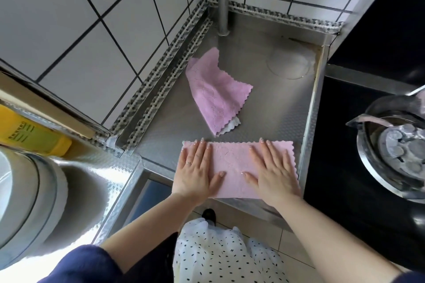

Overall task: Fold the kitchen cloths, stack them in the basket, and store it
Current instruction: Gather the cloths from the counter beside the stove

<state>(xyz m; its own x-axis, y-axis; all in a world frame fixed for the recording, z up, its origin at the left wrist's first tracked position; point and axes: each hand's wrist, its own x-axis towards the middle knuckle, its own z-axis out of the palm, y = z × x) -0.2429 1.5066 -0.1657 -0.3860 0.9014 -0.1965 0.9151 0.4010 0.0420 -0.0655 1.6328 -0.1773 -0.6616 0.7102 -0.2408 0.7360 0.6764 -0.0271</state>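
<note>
Both hands lay flat, fingers straight, left hand [195,172] and right hand [273,172] pressing the pink cloth [234,167] at the counter's [264,99] near edge. I'd smooth outward, then match edges before folding.

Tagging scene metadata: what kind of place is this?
Most likely a home kitchen: a stainless steel counter set in a white tiled wall corner, and a gas burner on a black hob at the right. Both hands press flat on a pink cloth.
</note>
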